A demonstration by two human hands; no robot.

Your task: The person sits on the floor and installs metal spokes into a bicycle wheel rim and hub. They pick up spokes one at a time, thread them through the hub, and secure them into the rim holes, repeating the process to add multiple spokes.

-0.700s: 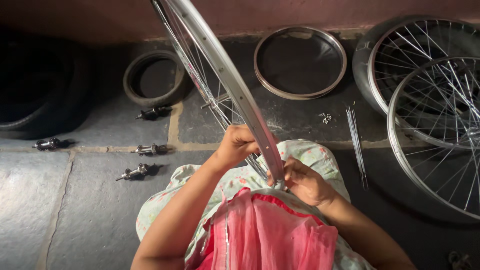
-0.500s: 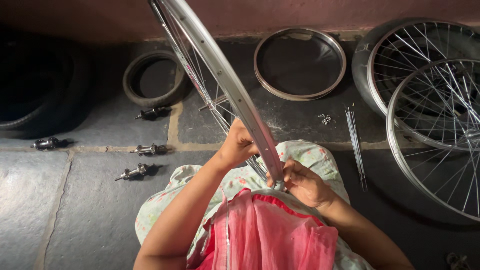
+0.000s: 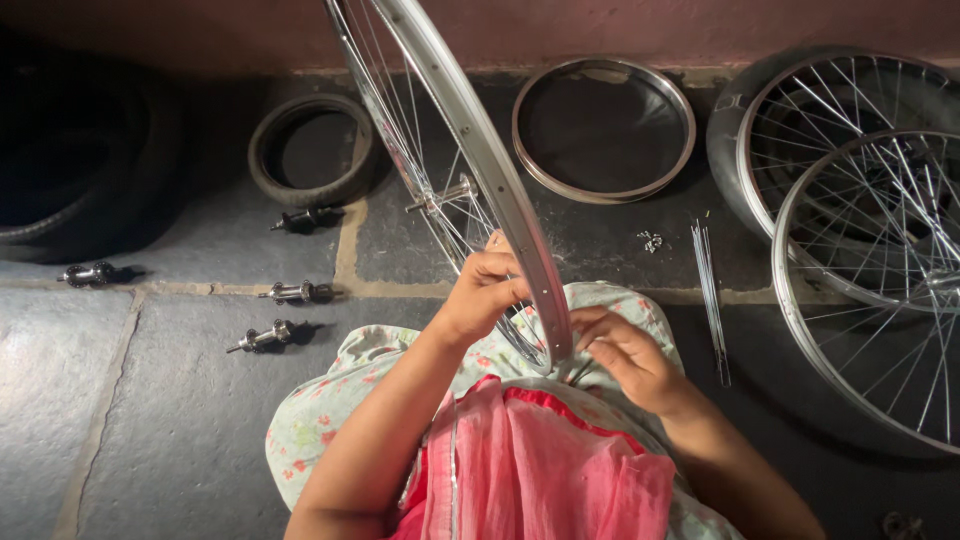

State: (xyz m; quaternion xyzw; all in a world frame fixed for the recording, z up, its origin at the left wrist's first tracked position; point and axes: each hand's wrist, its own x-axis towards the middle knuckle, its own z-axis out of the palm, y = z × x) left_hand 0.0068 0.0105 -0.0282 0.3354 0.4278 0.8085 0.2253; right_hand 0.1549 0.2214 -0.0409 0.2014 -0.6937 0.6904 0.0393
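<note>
A silver spoked bicycle wheel point(image 3: 455, 120) stands on edge in front of me, its lower rim resting on my lap. My left hand point(image 3: 485, 290) grips the rim near its lower end, fingers curled over the metal. My right hand point(image 3: 625, 355) sits just right of the rim's bottom, fingers bent and touching the rim and spokes there; what the fingertips hold is hidden. The wheel's hub point(image 3: 447, 193) shows among the spokes above my left hand. A pink cloth point(image 3: 540, 470) and a floral garment cover my lap.
On the stone floor lie several loose hubs point(image 3: 290, 292), a small black tyre point(image 3: 310, 150), a bare metal rim point(image 3: 603, 128), a bundle of loose spokes point(image 3: 710, 300) and small nipples point(image 3: 652, 240). Two spoked wheels point(image 3: 880, 260) lie at right. A large dark tyre point(image 3: 70, 160) sits far left.
My left hand has shifted slightly on the rim and my right hand's fingers have moved a little at the rim's bottom. The wheel stays in place.
</note>
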